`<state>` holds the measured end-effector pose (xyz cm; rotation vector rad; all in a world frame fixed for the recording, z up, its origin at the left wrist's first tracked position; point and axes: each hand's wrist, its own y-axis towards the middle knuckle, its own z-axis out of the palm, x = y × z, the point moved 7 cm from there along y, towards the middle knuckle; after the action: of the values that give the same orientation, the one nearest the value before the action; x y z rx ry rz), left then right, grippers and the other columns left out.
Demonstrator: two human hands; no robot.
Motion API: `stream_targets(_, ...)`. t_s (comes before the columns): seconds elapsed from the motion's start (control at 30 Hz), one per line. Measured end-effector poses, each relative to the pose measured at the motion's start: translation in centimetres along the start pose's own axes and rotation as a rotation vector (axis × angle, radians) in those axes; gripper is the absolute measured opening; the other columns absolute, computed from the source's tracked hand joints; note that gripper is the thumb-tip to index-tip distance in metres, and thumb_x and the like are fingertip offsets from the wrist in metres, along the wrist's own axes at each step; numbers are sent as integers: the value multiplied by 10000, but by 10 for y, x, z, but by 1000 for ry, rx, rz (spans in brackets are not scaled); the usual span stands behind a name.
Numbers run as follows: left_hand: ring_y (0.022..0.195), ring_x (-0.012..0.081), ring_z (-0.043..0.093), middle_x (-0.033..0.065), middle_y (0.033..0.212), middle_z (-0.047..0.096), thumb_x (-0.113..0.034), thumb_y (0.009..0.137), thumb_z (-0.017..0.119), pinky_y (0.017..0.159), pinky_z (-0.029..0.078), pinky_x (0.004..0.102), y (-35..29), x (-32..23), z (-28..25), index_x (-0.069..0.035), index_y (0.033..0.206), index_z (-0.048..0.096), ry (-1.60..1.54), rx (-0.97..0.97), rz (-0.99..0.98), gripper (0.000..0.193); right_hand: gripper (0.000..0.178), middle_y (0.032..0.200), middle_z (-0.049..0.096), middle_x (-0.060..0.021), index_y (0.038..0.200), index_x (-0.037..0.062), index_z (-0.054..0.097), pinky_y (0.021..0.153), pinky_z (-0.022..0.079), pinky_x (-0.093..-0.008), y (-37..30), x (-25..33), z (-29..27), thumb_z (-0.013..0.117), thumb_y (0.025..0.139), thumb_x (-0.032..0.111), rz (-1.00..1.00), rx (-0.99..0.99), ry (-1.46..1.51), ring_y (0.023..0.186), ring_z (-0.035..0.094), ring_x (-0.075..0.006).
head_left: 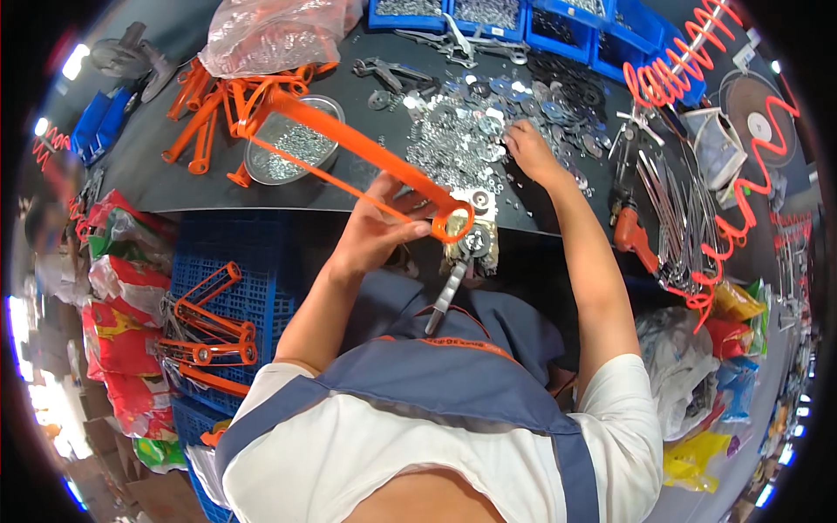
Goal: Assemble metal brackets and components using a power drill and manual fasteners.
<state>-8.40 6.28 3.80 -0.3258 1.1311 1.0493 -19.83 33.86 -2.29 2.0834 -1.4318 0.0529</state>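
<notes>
My left hand (384,222) grips an orange metal frame (362,144) near its ring-shaped end. That ring sits just above a small metal fixture (485,206) at the table's front edge, and the frame slants up to the far left. A grey lever (446,299) sticks out of the fixture toward me. My right hand (530,150) reaches into a spread heap of small silver metal parts (449,139), its fingers curled together at the heap's right side. Whatever lies between those fingertips is too small to make out.
Several orange frames (205,126) lie at the far left beside a plastic bag (275,35) and a metal bowl (296,161) of small parts. Blue bins (567,30) line the back. An orange-handled power driver (632,235) and coiled red hoses (741,209) are at right.
</notes>
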Motion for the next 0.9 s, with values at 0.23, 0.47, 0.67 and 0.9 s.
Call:
stream_targets(0.23, 1023, 212, 557, 93, 1065, 551, -55, 685, 778, 925, 440, 339, 20, 39, 37, -46, 1175, 491, 780, 342, -160, 568, 281, 1075, 531, -248, 1170, -15, 482, 805, 471, -496, -31, -7, -41, 439, 933, 130, 450, -155, -222, 988, 551, -445)
stream_targets(0.47, 1018, 204, 560, 88, 1097, 561, -67, 676, 777, 898, 439, 326, 20, 51, 38, -35, 1168, 516, 817, 286, -170, 558, 320, 782, 614, -140, 1176, -61, 413, 502, 470, -306, -83, 52, -62, 510, 888, 41, 672, -141, 594, 580, 608, -181)
stream_targets(0.67, 1044, 173, 562, 96, 1164, 564, 14, 676, 774, 921, 448, 322, 5, 77, 22, -30, 1208, 451, 692, 170, -200, 624, 96, 789, 631, -58, 913, -23, 599, 492, 448, -229, -141, 119, -70, 629, 822, -13, 714, -263, 795, 582, 557, -81)
stream_targets(0.9, 1101, 231, 582, 161, 1168, 591, -43, 689, 809, 980, 437, 363, -9, 90, 7, -31, 1227, 349, 566, 29, -11, 707, 249, 923, 631, -112, 939, 16, 652, 542, 496, -269, -128, 191, -63, 665, 695, -33, -147, -413, 165, 649, 596, -199)
